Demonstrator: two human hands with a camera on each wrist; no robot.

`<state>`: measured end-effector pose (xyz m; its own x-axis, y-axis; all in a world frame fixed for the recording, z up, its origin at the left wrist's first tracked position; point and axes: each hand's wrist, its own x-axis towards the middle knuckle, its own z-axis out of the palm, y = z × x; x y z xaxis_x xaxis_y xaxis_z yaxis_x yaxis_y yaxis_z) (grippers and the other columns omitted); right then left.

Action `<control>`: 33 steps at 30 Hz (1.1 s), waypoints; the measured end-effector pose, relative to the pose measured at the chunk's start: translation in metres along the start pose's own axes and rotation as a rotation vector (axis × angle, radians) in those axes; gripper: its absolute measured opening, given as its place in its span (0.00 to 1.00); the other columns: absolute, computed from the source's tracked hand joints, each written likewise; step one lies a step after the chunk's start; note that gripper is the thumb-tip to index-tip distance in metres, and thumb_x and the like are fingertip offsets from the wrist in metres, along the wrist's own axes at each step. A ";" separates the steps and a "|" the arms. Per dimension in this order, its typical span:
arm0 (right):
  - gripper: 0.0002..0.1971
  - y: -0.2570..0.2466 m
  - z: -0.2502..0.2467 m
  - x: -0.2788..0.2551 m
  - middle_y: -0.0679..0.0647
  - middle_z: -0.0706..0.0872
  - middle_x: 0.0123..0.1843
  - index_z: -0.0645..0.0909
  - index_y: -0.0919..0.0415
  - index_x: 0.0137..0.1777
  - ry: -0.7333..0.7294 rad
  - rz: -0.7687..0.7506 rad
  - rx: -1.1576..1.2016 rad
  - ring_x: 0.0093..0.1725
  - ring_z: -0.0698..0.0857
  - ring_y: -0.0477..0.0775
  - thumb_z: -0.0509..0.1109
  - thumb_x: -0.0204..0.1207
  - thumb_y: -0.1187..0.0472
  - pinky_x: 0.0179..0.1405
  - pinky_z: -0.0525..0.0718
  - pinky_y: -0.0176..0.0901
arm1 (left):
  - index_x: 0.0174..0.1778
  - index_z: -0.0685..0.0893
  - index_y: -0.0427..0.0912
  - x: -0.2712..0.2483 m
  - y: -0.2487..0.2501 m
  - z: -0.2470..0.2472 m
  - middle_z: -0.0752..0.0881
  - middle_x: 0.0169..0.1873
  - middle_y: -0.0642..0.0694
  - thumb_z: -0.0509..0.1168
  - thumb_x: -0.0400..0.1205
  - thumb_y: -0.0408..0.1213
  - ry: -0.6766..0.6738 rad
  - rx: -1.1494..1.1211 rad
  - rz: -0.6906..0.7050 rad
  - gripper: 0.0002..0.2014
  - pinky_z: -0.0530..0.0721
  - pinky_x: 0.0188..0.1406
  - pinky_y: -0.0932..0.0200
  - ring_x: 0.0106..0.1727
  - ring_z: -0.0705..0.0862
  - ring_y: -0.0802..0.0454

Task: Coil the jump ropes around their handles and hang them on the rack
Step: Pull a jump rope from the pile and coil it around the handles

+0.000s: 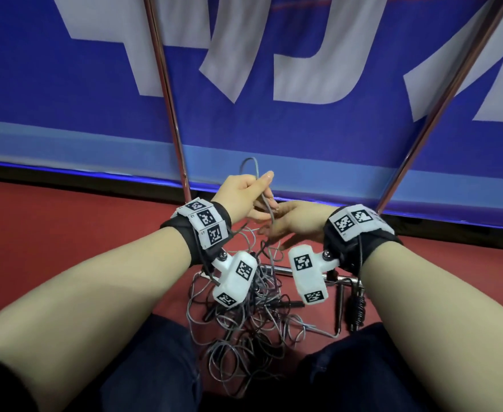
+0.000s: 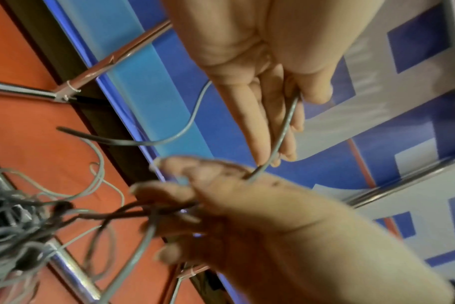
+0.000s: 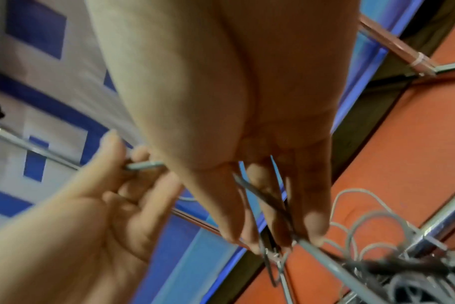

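A tangle of grey jump ropes (image 1: 244, 328) lies on the red floor between my knees. My left hand (image 1: 262, 185) is raised above it and pinches one grey rope strand (image 1: 266, 203), which arches in a loop above the hand. In the left wrist view the thumb presses that strand (image 2: 286, 127) against the fingers (image 2: 249, 123). My right hand (image 1: 271, 224) sits just below and to the right. It holds the same rope (image 3: 322, 255) and several other strands between thumb and fingers. Black handles (image 1: 340, 304) lie on the floor at the right, one wrapped with rope (image 1: 358, 307).
Two slanted metal rack poles (image 1: 167, 93) (image 1: 440, 108) rise ahead, in front of a blue and white banner (image 1: 303, 129). A chrome base bar (image 1: 282, 270) lies on the floor under my wrists. Red floor (image 1: 66, 227) spreads to the left.
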<state>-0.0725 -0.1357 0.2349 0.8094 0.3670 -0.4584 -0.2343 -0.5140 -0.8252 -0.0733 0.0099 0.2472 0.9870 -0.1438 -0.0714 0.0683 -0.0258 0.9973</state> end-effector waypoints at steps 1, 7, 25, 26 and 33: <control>0.06 0.002 0.005 0.002 0.57 0.86 0.46 0.84 0.60 0.50 -0.013 -0.010 -0.010 0.41 0.83 0.53 0.70 0.77 0.70 0.39 0.83 0.39 | 0.34 0.79 0.35 -0.002 0.004 0.001 0.88 0.29 0.38 0.61 0.85 0.44 0.013 -0.039 0.014 0.18 0.90 0.34 0.56 0.32 0.89 0.50; 0.15 0.007 0.004 0.006 0.61 0.85 0.40 0.80 0.65 0.36 0.077 -0.026 -0.032 0.26 0.82 0.47 0.62 0.85 0.63 0.27 0.83 0.33 | 0.42 0.80 0.34 0.001 0.006 0.003 0.88 0.33 0.40 0.61 0.85 0.43 0.106 -0.175 0.010 0.14 0.90 0.42 0.58 0.39 0.89 0.49; 0.18 -0.042 -0.021 -0.015 0.54 0.78 0.25 0.75 0.63 0.38 0.597 -0.528 0.807 0.19 0.69 0.44 0.55 0.88 0.56 0.16 0.65 0.32 | 0.69 0.79 0.47 0.005 -0.065 -0.015 0.81 0.65 0.52 0.72 0.77 0.43 -0.415 1.091 -0.187 0.24 0.72 0.60 0.66 0.64 0.80 0.52; 0.18 -0.041 -0.020 -0.015 0.54 0.78 0.25 0.75 0.63 0.38 0.584 -0.520 0.809 0.19 0.69 0.44 0.55 0.89 0.56 0.17 0.66 0.32 | 0.73 0.75 0.46 0.003 -0.062 -0.015 0.78 0.69 0.53 0.72 0.78 0.44 -0.410 0.998 -0.164 0.27 0.68 0.63 0.68 0.69 0.76 0.53; 0.16 -0.051 -0.016 -0.025 0.54 0.76 0.25 0.74 0.65 0.45 0.317 -0.468 1.036 0.19 0.66 0.45 0.53 0.89 0.56 0.16 0.63 0.31 | 0.61 0.80 0.46 0.004 -0.047 0.002 0.84 0.53 0.53 0.68 0.81 0.40 -0.326 0.633 0.005 0.13 0.78 0.60 0.69 0.55 0.82 0.63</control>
<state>-0.0727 -0.1312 0.2934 0.9960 0.0685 -0.0581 -0.0862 0.5479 -0.8321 -0.0725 0.0083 0.1995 0.8867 -0.4314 -0.1665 -0.1312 -0.5799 0.8041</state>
